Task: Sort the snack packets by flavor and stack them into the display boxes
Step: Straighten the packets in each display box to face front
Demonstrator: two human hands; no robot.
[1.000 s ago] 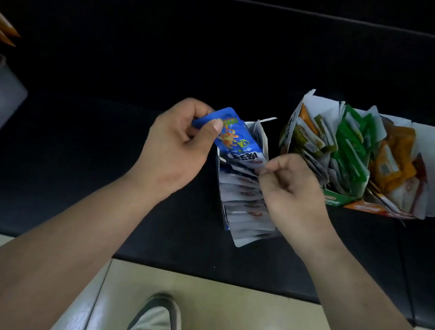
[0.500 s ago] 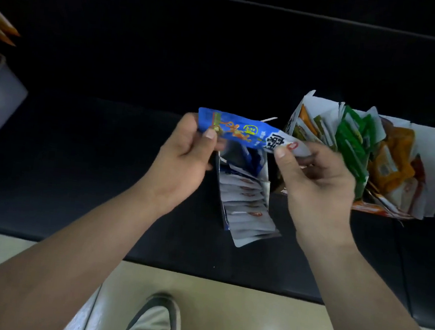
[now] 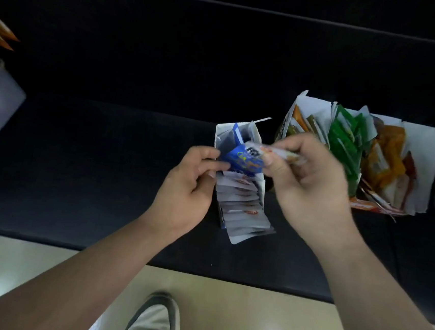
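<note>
Both hands (image 3: 249,178) grip blue packet (image 3: 243,160) over box (image 3: 261,189).

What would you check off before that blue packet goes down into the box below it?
1. Blue packet held at both ends by left hand and right hand: ok.
2. Packet above the narrow display box: ok.
3. Flavor match, blue packet already in box: ok.
4. Free space at the box's far end: ok.
5. Packet flat, not twisted: cannot tell, blurred.
6. Neighbouring mixed box clear of the path: ok.
</note>
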